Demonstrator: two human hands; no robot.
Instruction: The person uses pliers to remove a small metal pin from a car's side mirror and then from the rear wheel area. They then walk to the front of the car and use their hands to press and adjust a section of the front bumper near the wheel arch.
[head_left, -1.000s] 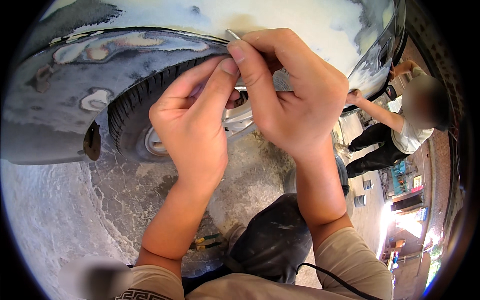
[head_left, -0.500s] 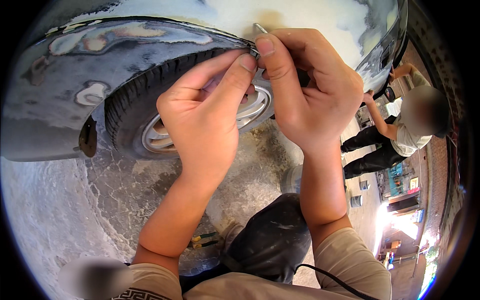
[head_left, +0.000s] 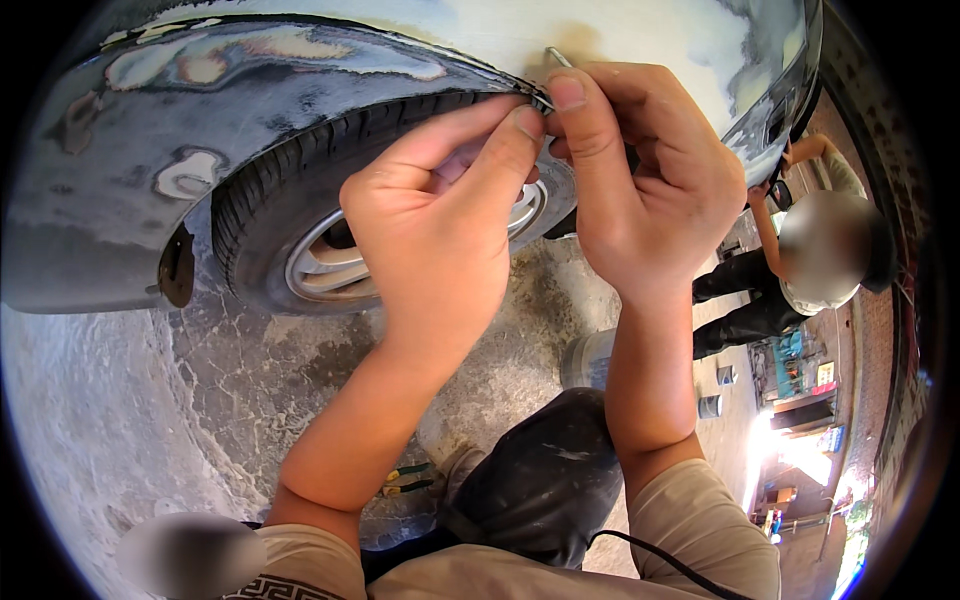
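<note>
Beside the right forearm in the head view, a grey bucket [head_left: 585, 360] is standing on the floor [head_left: 290, 370], partly hidden; can't tell what it's holding. Two small grey cans [head_left: 710, 406] are sitting farther right, contents too small to make out. Thin rod [head_left: 558, 57] is looking pale and metallic, its end poking up-left from the right hand [head_left: 660, 185], in front of the pale car panel [head_left: 640, 35]. Right fingers are pinching it, thumb against forefinger. Left hand [head_left: 430, 220] is keeping thumb and forefinger closed together near the dark panel seam [head_left: 440, 54], just beside the right; can't tell whether they're gripping anything. Yellow-handled tool [head_left: 398, 489] is lying on the floor.
</note>
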